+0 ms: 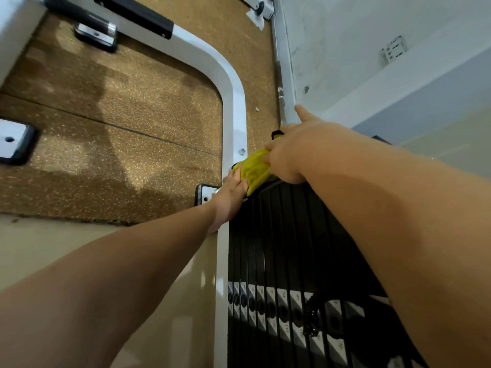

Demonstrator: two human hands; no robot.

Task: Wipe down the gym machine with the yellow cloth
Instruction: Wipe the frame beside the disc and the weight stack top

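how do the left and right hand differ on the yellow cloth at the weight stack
The right hand curls its fingers over the yellow cloth; the left hand touches its edge with straight fingers. The right hand sits atop the black weight stack; the left hand lies along the white frame post beside it. Both touch the cloth.

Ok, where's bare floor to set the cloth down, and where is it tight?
Widest bare patch: the speckled floor inside the curved white frame, across to the metal foot plate. A narrow strip runs between frame and chrome bar. Crowded where left hand and right hand meet on the yellow cloth by the weight stack.
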